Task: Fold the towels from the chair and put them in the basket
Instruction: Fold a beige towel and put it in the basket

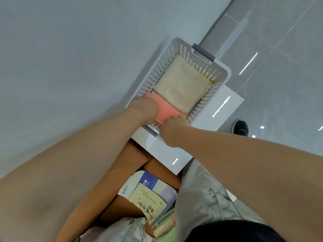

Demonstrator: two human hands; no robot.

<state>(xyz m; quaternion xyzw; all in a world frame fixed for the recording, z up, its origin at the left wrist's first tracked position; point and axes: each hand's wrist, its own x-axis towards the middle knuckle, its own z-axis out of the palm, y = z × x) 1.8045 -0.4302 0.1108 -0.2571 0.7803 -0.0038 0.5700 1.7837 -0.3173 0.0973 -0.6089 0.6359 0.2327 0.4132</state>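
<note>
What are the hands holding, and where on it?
The pink towel: left hand grips its left end, right hand pinches its near edge, inside the basket.

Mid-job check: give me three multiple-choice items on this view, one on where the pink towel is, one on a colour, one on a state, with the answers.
1. Where is the pink towel?
A) in the basket, at its near end beside the cream towel
B) hanging on a hook
C) on a chair

2. What colour is the towel at the basket's far end?
A) blue
B) cream
C) black

3. How does the cream towel lie?
A) in a crumpled heap
B) hanging over the rim
C) folded flat

Answers:
1 A: the left hand and the right hand are both on it, inside the basket's near end.
2 B: the towel filling the far part is cream.
3 C: its edges are straight and its top lies level.
</note>
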